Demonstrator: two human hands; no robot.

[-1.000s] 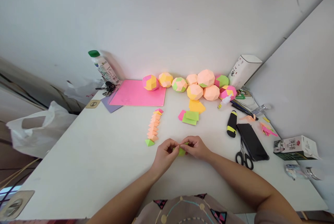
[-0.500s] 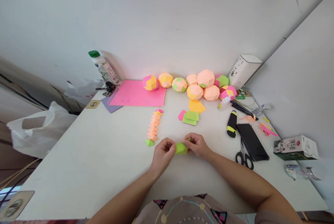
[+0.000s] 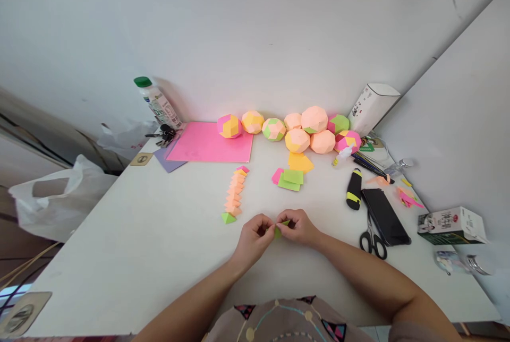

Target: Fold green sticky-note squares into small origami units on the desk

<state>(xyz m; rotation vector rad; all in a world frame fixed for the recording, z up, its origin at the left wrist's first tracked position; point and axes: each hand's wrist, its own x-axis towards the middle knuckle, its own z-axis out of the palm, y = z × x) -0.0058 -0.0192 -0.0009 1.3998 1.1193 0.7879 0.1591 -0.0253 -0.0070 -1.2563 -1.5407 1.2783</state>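
Between my fingertips is a small piece of green paper (image 3: 278,232), mostly hidden by the fingers. My left hand (image 3: 257,236) pinches it from the left and my right hand (image 3: 298,226) from the right, the two hands almost touching. A line of folded paper pieces (image 3: 234,193), mostly peach with a green one nearest me, lies left of and beyond my hands. Flat green paper sheets (image 3: 292,178) rest straight beyond them, over a pink one, with orange paper (image 3: 299,162) behind.
Several faceted paper balls (image 3: 314,120) line the wall, one on a pink sheet (image 3: 209,145). On the right lie a black-and-yellow cutter (image 3: 354,189), scissors (image 3: 373,241), a phone (image 3: 386,217) and a milk carton (image 3: 452,225). A bottle (image 3: 159,102) stands at the back left.
My hands have drawn closer together around the green paper, the left moving right and slightly forward. Much less of the paper shows now.
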